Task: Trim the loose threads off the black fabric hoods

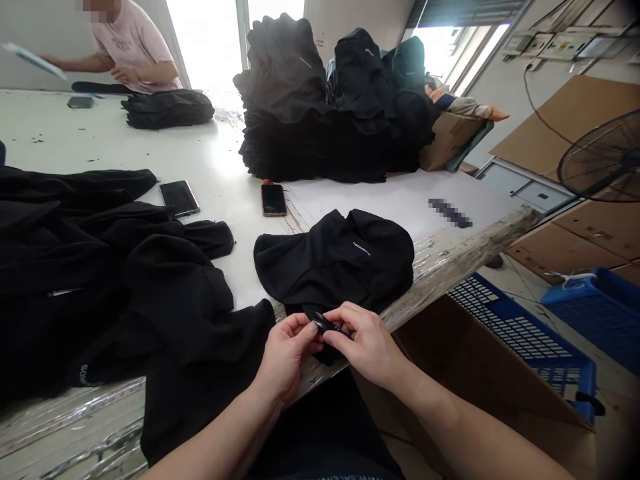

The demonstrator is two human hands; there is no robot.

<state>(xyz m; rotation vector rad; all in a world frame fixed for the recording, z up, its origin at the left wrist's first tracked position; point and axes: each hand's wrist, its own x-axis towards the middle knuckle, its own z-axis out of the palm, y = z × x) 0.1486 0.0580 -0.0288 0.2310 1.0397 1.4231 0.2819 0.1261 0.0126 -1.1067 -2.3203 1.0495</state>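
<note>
A black cloth hood with small white lettering lies on the near edge of the table, its lower edge hanging towards me. My left hand pinches a dark bit of it between thumb and fingers. Close beside, my right hand is closed around a slim black-and-blue tool that looks like thread snips. The tool's tip meets the fingertips of my left hand, and most of its length is hidden by my fingers. Several more black garments lie heaped to the left of my hands.
A tall stack of black hoods stands at the back. Two phones, one dark and one silver-edged, lie on the white table. Across it, a person stands. A cardboard box, blue crates and a fan are right.
</note>
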